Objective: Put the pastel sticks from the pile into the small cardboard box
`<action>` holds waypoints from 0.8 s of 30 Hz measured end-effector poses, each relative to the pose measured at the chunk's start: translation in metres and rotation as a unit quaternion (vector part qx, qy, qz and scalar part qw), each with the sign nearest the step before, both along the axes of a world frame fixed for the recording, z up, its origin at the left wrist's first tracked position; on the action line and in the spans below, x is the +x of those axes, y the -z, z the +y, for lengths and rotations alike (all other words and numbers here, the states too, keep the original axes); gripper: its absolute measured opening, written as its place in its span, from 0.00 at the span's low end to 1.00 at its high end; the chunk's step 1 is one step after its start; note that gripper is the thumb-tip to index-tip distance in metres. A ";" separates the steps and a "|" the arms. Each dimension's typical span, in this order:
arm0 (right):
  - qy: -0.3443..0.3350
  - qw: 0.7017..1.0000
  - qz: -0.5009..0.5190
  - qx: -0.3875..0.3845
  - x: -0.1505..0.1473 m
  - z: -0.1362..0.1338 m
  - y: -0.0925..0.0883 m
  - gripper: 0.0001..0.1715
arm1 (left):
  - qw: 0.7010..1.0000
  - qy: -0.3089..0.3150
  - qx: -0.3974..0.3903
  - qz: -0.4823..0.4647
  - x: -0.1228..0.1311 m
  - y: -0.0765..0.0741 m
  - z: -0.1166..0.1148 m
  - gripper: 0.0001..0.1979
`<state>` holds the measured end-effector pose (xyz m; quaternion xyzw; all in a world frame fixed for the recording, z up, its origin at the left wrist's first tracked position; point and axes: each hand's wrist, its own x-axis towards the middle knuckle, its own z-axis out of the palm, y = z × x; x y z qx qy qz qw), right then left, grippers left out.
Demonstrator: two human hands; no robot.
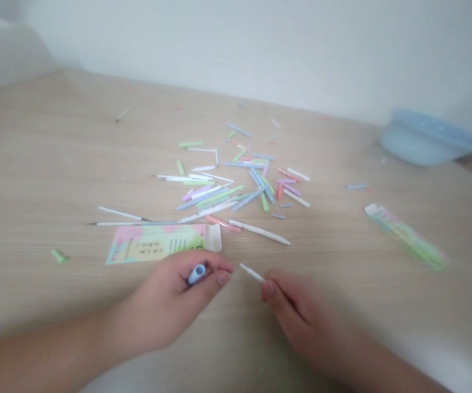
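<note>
Left hand (162,303) gripping blue cap (196,274), right hand (301,316) pinching white stick (251,272), near wooden table's (236,349) edge

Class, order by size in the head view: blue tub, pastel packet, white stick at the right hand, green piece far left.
Blue tub and pastel packet look alike, unranked; then white stick; then green piece.

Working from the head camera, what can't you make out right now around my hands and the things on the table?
Head view:
The blue piece in the left hand: fingers hide most of it.
The white stick in the right hand: fingers hide its held end.
The printed cardboard box: its text is too blurred to read.
The blue plastic tub: its wall hides the inside.
</note>
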<state>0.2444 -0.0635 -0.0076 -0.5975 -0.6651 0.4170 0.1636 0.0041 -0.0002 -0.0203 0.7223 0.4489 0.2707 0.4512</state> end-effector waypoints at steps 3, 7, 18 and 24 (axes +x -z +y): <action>-0.027 0.999 -0.035 0.018 0.002 0.002 -0.003 0.28 | 1.000 0.002 0.000 -0.001 0.000 0.002 0.001 0.13; -0.045 0.998 -0.040 0.021 0.001 0.000 -0.003 0.28 | 1.000 0.001 -0.004 0.000 0.000 0.004 0.002 0.14; -0.031 0.999 -0.032 0.022 0.003 0.001 -0.001 0.27 | 1.000 0.004 -0.017 0.006 -0.004 0.004 0.004 0.15; -0.032 0.998 -0.041 0.023 0.002 0.001 -0.001 0.28 | 1.000 0.008 -0.021 0.013 -0.002 0.004 0.006 0.16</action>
